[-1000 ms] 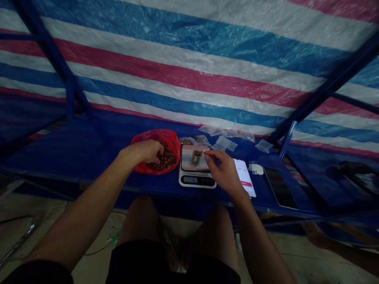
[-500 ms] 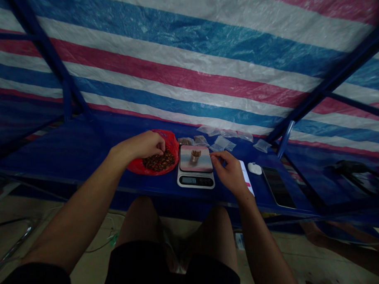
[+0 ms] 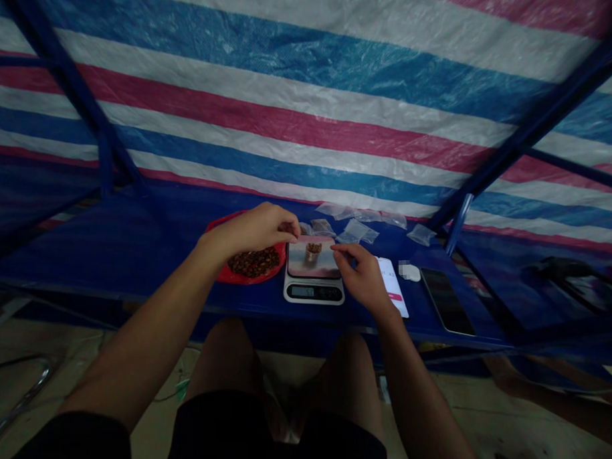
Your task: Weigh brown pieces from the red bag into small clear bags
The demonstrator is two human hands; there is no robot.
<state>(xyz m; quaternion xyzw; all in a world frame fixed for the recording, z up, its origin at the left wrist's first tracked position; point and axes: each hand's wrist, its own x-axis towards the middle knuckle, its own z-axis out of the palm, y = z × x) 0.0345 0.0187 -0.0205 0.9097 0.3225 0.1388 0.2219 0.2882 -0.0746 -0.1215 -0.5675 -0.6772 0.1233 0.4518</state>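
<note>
Fingers of the left hand (image 3: 274,226) were curled and those of the right hand (image 3: 362,271) nearly pinched; any hold could not be determined. Between them, a small round cup (image 3: 312,257) stood on the white rectangular scale (image 3: 296,264), right of the red plastic bag (image 3: 282,258).

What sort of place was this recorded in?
Probably a makeshift, screened-off workspace, perhaps a stall: a red, white and blue striped plastic sheet rises behind blue, metal-looking posts, and a flat blue tabletop bears a white, rectangular digital scale.
</note>
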